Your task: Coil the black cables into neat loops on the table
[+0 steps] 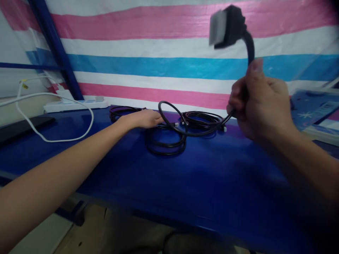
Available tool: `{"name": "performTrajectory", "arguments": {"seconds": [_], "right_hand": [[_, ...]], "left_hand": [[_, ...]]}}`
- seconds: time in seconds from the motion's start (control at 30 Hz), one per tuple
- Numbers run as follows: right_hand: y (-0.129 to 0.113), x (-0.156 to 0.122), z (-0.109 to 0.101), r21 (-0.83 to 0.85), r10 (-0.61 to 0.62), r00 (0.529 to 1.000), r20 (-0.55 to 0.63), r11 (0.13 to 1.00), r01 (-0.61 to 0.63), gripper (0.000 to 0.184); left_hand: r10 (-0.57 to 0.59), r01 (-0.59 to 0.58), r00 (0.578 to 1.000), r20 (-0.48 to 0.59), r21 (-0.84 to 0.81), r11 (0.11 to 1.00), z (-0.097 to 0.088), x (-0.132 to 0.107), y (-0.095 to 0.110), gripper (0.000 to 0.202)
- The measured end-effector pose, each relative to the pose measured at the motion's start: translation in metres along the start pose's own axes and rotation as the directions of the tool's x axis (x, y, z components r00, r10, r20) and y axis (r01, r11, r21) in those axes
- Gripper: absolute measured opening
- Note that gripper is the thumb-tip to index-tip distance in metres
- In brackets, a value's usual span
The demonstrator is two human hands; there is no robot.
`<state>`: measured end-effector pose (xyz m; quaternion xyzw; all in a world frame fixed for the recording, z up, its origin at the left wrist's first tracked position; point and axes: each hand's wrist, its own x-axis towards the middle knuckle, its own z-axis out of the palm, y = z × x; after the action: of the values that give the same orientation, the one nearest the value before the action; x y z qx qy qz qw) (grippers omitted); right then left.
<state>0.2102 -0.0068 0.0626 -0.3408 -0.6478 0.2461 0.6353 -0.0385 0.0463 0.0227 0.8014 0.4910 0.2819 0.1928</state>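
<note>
A thick black cable (196,134) runs from my right hand (265,102) down to a loose loop on the blue table. My right hand is closed around it, raised, with the thumb uppermost. Above the fist the cable bends over to a wide black connector (233,26) with a pale, blurred end piece facing left. My left hand (147,118) reaches far forward, low over the table, at the coiled part of this cable. Its fingers are bent down and closed against the coil, their tips partly hidden.
Coiled thin black cables with small pale plugs (203,119) lie behind; another dark coil (119,112) is left of my left hand. A white power strip (76,105), a looping white cord (91,121) and a flat black object (26,129) are at left. A striped sheet (148,67) hangs behind the table (201,180).
</note>
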Motion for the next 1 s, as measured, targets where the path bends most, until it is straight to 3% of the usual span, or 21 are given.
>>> {"name": "performTrajectory", "arguments": {"seconds": [0.07, 0.13, 0.23, 0.33, 0.47, 0.57, 0.63, 0.67, 0.7, 0.77, 0.83, 0.9, 1.0], "right_hand": [[0.005, 0.003, -0.002, 0.028, 0.072, 0.997, 0.001, 0.997, -0.072, 0.048], [0.01, 0.004, -0.002, 0.009, 0.094, 0.994, 0.046, 0.995, -0.095, 0.046], [0.014, 0.0, 0.004, -0.019, 0.117, 0.977, 0.181, 0.993, -0.115, 0.046], [0.011, -0.006, 0.013, -0.024, 0.183, 0.934, 0.306, 0.982, -0.185, 0.047], [0.001, -0.012, 0.018, 0.043, 0.15, 0.933, 0.327, 0.984, -0.173, 0.041], [-0.005, -0.016, 0.019, 0.134, 0.108, 0.921, 0.374, 0.976, -0.169, 0.033], [-0.004, -0.018, 0.021, 0.16, 0.07, 0.902, 0.426, 0.976, -0.151, 0.02], [-0.001, -0.019, 0.023, 0.151, 0.047, 0.891, 0.451, 0.98, -0.128, 0.016], [0.003, -0.021, 0.024, 0.128, 0.023, 0.878, 0.478, 0.987, -0.096, 0.025], [0.012, -0.024, 0.028, 0.074, -0.028, 0.844, 0.536, 0.997, -0.014, 0.054], [0.02, -0.027, 0.032, 0.02, -0.093, 0.812, 0.576, 0.995, 0.1, 0.072], [0.023, -0.031, 0.036, -0.036, -0.166, 0.798, 0.579, 0.973, 0.228, 0.073], [0.018, -0.033, 0.039, -0.103, -0.239, 0.816, 0.527, 0.934, 0.341, 0.048]], "left_hand": [[0.023, -0.016, 0.996, -0.085, 0.09, 0.996, -0.005, 0.003, 0.007, 0.027], [0.054, -0.036, 0.969, -0.242, 0.078, 0.996, -0.01, 0.004, 0.017, 0.021], [0.077, -0.186, 0.906, -0.417, -0.228, 0.956, -0.014, 0.0, 0.037, 0.034], [0.151, -0.284, 0.925, -0.349, -0.369, 0.885, -0.009, -0.013, 0.061, 0.034], [0.179, -0.239, 0.966, -0.186, -0.384, 0.892, 0.003, -0.027, 0.081, 0.013], [0.081, -0.2, 0.96, -0.269, -0.45, 0.871, 0.008, -0.025, 0.082, 0.012], [-0.045, -0.186, 0.931, -0.362, -0.577, 0.795, 0.01, -0.022, 0.08, 0.019], [-0.116, -0.172, 0.922, -0.37, -0.658, 0.733, 0.012, -0.02, 0.08, 0.021], [-0.18, -0.153, 0.918, -0.353, -0.735, 0.661, 0.014, -0.019, 0.08, 0.023], [-0.258, -0.097, 0.928, -0.268, -0.844, 0.528, 0.019, -0.019, 0.083, 0.028], [-0.269, -0.063, 0.941, -0.205, -0.888, 0.456, 0.026, -0.021, 0.087, 0.03], [-0.249, -0.049, 0.951, -0.182, -0.887, 0.46, 0.032, -0.022, 0.09, 0.033], [-0.201, -0.018, 0.969, -0.145, -0.849, 0.527, 0.037, -0.023, 0.091, 0.039]]}}
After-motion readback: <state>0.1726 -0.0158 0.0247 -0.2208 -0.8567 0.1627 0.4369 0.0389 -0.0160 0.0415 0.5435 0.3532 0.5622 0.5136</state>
